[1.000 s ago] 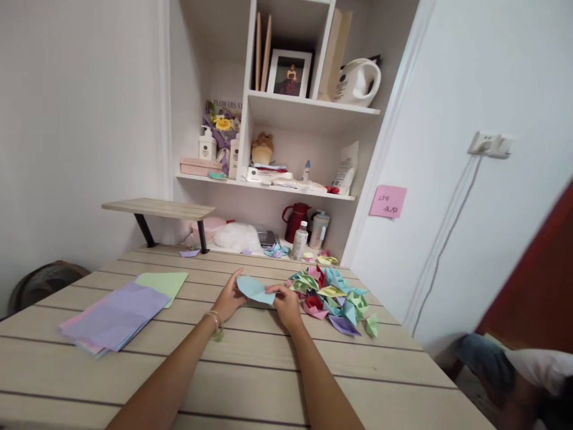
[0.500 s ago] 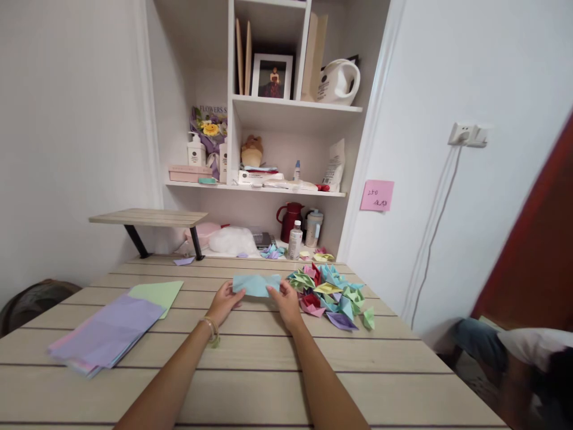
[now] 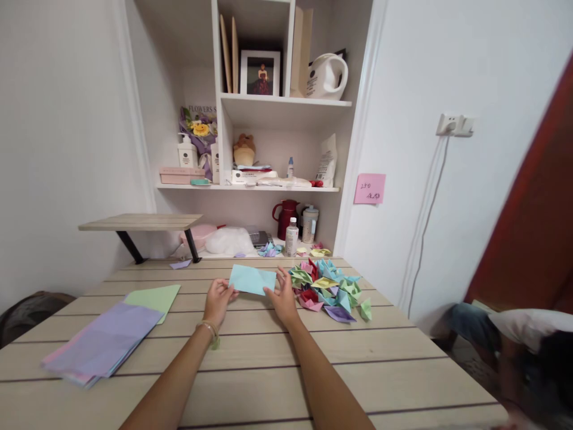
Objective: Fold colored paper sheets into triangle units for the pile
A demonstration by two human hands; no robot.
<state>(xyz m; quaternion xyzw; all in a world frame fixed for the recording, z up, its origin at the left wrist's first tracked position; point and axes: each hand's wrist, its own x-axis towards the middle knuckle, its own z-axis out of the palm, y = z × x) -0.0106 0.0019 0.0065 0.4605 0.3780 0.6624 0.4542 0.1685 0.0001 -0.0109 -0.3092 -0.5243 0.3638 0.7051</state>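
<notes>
A light blue rectangle of paper point(image 3: 253, 280) is held up just over the slatted table. My left hand point(image 3: 219, 300) pinches its lower left corner, with a bracelet at the wrist. At the lower right corner my right hand point(image 3: 283, 297) grips it between thumb and fingers. Right beside my right hand lies a heap of folded paper pieces point(image 3: 329, 285) in pink, red, green, blue, yellow and purple. Farther left, a stack of purple, pink and blue sheets point(image 3: 107, 337) rests on the table, partly over a green sheet point(image 3: 162, 297).
A small raised shelf point(image 3: 143, 222) stands at the table's back left. Behind the table are a clear bottle point(image 3: 291, 237), a red jug point(image 3: 286, 219) and a white shelf unit point(image 3: 286, 103). A person point(image 3: 519, 334) is bent low at the right.
The blue paper has tilted, so more of its flat face shows, and its left side is higher. Both hands still hold it. The whole view has shifted slightly.
</notes>
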